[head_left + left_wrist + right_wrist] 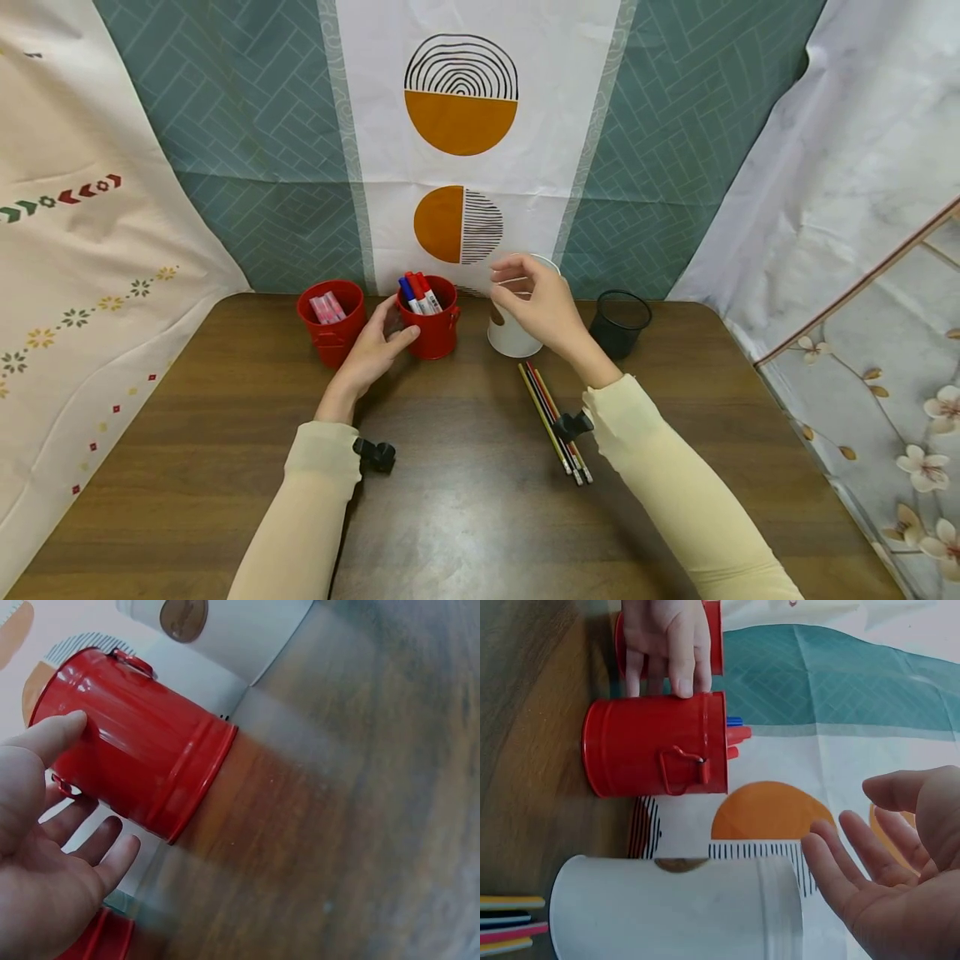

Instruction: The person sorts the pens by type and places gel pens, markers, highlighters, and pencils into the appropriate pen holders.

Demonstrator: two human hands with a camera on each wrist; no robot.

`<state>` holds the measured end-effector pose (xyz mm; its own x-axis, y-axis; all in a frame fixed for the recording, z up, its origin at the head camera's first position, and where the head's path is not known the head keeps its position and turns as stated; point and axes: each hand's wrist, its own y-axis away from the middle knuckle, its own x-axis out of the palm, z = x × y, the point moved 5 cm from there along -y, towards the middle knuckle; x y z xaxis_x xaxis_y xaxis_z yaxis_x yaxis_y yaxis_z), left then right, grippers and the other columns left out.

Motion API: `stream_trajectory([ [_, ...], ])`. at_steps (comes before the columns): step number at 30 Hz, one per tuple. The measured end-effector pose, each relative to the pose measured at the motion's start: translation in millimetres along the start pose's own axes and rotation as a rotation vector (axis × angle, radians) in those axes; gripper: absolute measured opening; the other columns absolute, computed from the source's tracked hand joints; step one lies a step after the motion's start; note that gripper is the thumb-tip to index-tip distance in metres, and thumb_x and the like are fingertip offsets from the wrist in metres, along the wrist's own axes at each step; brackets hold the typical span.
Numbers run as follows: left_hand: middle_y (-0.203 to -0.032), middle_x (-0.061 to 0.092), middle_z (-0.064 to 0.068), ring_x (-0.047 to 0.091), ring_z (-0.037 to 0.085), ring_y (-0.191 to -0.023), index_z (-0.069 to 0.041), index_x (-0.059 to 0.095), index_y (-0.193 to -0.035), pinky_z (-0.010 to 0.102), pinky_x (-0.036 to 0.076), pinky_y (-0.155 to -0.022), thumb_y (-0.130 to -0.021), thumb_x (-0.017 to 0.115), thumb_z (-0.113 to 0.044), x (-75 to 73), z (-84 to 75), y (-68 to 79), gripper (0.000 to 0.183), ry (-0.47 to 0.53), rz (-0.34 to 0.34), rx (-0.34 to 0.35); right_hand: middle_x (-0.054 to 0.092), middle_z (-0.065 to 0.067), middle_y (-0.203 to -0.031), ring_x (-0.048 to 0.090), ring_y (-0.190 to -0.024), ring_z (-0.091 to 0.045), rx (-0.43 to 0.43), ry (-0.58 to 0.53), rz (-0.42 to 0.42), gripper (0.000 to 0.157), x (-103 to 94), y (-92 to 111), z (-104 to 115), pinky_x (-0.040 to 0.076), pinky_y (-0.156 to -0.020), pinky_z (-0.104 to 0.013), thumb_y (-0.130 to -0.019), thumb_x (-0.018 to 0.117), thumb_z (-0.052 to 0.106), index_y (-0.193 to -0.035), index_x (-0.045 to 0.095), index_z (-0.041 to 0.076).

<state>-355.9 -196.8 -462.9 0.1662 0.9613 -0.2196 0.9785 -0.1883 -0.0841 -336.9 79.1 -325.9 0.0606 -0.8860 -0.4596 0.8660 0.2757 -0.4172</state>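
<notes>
My left hand (375, 349) is at the left side of a red bucket (433, 335), thumb and fingers about its wall. Red and blue markers (421, 293) stand in that bucket. In the left wrist view the thumb touches the red wall, while the lower fingers spread apart from it. My right hand (542, 305) is raised in front of a white cup (510, 332) with a brown oval label. Its fingers are loosely bent with nothing between them. In the right wrist view that hand (889, 862) hangs beyond the white cup's rim, apart from it.
A second red bucket (332, 333) with pink packets (327, 307) stands at the left. To the right is a black mesh cup (619, 325). Several pencils (551, 421) lie on the wooden table (450, 517) below the right forearm. A patterned cloth (480, 125) hangs behind.
</notes>
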Motion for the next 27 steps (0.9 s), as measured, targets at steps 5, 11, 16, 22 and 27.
stream_trajectory([
  [5,-0.173,0.029,0.014,0.028,0.036,-0.159,-0.016,0.016,-0.171,0.055,0.024,-0.13,-0.106,0.068,-0.028,0.2,-1.6,-0.1,0.084,-0.032,-0.005,0.006,0.074,-0.011,-0.118,0.074,-0.105,-0.026,0.003,0.008,-0.027,0.03,-13.1,14,-2,0.059,-0.099,-0.042,-0.097,0.077,0.007,-0.125,0.069,0.004],
  [11,-0.173,0.027,0.015,0.028,0.038,-0.159,-0.014,0.014,-0.171,0.056,0.025,-0.129,-0.105,0.069,-0.025,-0.5,-11.2,0.6,0.087,-0.069,-0.015,0.033,0.075,-0.012,-0.12,0.074,-0.109,-0.026,0.017,-0.002,-0.041,0.031,-30.4,32,-7,0.059,-0.1,-0.041,-0.098,0.076,0.007,-0.128,0.068,0.004],
  [16,-0.174,0.025,0.014,0.029,0.038,-0.159,-0.015,0.015,-0.171,0.056,0.026,-0.128,-0.104,0.069,-0.023,-2.1,-19.9,1.1,0.086,-0.111,-0.025,0.081,0.075,-0.012,-0.121,0.074,-0.109,-0.025,0.033,-0.005,-0.054,0.031,-42.7,47,-12,0.059,-0.095,-0.03,-0.099,0.076,0.008,-0.128,0.068,0.004],
  [22,-0.171,0.028,0.015,0.034,0.037,-0.156,-0.016,0.018,-0.171,0.055,0.032,-0.126,-0.104,0.07,-0.028,-3.2,-26.0,1.1,0.086,-0.223,-0.055,0.1,0.075,-0.012,-0.12,0.073,-0.109,-0.025,0.061,0.022,-0.066,0.032,-54.1,65,-21,0.056,-0.09,-0.018,-0.099,0.077,0.01,-0.128,0.067,0.002],
  [27,-0.169,0.03,0.017,0.035,0.038,-0.154,-0.012,0.019,-0.17,0.056,0.033,-0.126,-0.103,0.071,-0.026,-3.0,-32.9,1.8,0.086,-0.287,-0.087,0.119,0.074,-0.015,-0.121,0.073,-0.109,-0.025,0.087,0.029,-0.079,0.03,-62.9,80,-27,0.057,-0.089,-0.017,-0.1,0.075,0.012,-0.128,0.067,0.005],
])
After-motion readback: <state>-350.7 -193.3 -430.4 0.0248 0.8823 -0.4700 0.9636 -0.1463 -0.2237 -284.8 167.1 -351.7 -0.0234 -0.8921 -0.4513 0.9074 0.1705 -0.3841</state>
